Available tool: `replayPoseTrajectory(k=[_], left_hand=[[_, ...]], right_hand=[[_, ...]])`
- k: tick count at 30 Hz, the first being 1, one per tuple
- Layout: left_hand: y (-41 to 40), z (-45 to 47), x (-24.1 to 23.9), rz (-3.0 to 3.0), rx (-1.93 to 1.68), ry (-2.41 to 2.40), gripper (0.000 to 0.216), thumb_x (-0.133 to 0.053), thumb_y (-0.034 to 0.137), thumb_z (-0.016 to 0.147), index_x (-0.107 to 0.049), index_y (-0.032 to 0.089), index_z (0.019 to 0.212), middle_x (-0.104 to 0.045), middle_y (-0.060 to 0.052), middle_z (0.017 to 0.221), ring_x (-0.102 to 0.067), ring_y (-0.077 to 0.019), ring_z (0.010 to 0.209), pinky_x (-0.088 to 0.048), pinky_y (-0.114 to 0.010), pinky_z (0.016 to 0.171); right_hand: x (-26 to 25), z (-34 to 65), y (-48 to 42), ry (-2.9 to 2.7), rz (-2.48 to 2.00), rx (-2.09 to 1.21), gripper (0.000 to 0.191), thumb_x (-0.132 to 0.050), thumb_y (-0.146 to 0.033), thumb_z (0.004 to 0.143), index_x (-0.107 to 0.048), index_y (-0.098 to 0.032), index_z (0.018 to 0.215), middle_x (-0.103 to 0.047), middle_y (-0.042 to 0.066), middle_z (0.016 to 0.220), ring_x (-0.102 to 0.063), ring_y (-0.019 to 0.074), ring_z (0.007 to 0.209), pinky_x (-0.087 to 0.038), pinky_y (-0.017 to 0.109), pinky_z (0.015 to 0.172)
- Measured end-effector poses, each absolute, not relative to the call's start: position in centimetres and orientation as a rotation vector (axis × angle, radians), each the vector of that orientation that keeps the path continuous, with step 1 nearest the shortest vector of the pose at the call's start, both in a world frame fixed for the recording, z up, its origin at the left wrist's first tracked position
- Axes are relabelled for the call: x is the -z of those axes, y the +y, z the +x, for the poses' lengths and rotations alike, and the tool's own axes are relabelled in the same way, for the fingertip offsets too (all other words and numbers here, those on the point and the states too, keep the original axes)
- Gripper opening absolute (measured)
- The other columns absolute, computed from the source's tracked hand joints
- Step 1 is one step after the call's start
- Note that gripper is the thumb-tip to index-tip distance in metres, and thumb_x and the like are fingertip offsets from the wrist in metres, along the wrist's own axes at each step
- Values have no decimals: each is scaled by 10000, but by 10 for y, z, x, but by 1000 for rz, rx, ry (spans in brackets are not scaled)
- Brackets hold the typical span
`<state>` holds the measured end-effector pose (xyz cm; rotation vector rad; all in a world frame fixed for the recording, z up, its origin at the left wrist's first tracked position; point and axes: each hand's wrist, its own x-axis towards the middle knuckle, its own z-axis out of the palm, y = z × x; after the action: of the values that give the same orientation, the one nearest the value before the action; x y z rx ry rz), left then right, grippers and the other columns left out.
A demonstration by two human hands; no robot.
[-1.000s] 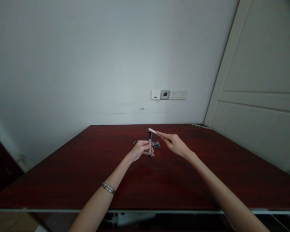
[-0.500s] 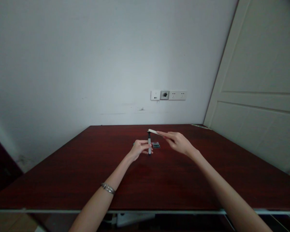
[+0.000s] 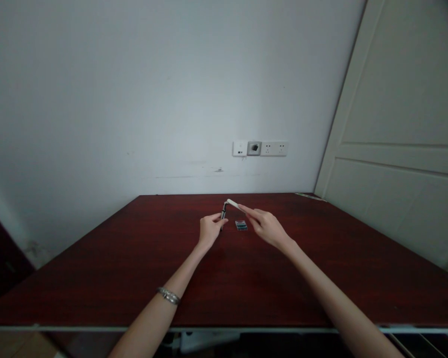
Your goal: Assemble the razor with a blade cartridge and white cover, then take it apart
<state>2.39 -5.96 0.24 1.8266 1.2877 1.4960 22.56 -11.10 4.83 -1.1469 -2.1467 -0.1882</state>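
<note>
My left hand (image 3: 209, 229) is closed around a slim black-and-white handle (image 3: 223, 214), which leans with its top tilted to the right. A small head at its upper end looks razor-like, but is too small to make out. Between the fingers of my right hand (image 3: 267, 226) is a white stick (image 3: 232, 203), flat and narrow. Its far tip meets or overlaps the head of the handle; whether they touch I cannot tell. Below the stick, a small clear case (image 3: 241, 225) with dark contents lies on the table, apart from both hands.
The dark red wooden table (image 3: 224, 278) reaches back to a pale wall (image 3: 171, 99). Sockets and switches (image 3: 260, 148) are set in the wall. A panelled white door or cabinet (image 3: 403, 124) stands on the right. Below the front edge, a white object (image 3: 209, 340) is partly seen.
My left hand has moved slightly left and the handle has gone from upright to tilted. My right hand has shifted a little left with the white stick. The clear case stays put.
</note>
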Motion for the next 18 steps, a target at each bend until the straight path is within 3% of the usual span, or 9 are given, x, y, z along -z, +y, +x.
replayPoseTrajectory(k=[4, 13, 18], left_hand=[[-60, 24, -3, 1810, -1515, 1324, 258, -674, 313, 653, -717, 155, 853, -690, -37, 683, -598, -195, 632, -431, -268, 626], [-59, 23, -3, 1857, -1527, 1363, 236, -662, 327, 667, -720, 153, 814, -670, -30, 624, -587, -171, 567, -416, -249, 576], [-59, 26, -2, 1774, -1495, 1261, 267, -653, 347, 670, -709, 141, 832, -663, -31, 613, -599, -168, 569, -438, -241, 540]], right_hand=[[-48, 220, -109, -2152, -1182, 215, 468, -385, -209, 873, -391, -326, 1326, -635, 33, 825, -590, 151, 698, -433, 235, 643], [-45, 226, -103, -2160, -1126, 160, 459, -378, -219, 879, -391, -311, 1329, -642, 39, 827, -587, 150, 686, -445, 239, 647], [-43, 233, -94, -2055, -1123, 13, 427, -377, -250, 881, -437, -292, 1302, -669, 54, 965, -621, 181, 805, -469, 289, 732]])
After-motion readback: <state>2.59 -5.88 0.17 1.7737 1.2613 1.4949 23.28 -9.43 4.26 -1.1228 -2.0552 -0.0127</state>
